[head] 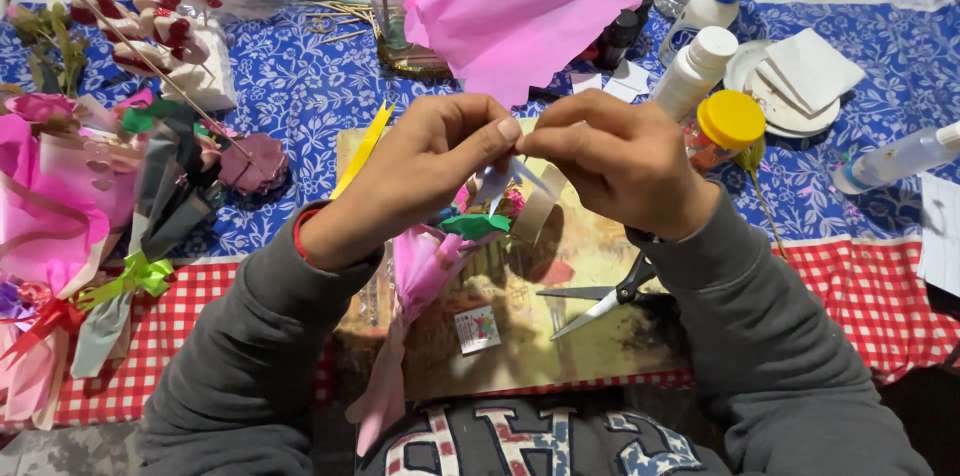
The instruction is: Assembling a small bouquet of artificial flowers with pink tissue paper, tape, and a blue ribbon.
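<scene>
Left hand (425, 171) and right hand (620, 161) meet fingertip to fingertip, each grip pinching what seems a pale ribbon (495, 184) taut above a small pink-wrapped bouquet (425, 266) resting on the counter (300, 86), beside scissors (600, 301).

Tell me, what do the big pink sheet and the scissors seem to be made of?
Pink sheet: probably thin matte paper, tissue or crepe, since it creases softly and its edge looks jagged. Scissors: shiny blades, likely metal; dark handles look like plastic, partly hidden under the sleeve.
</scene>
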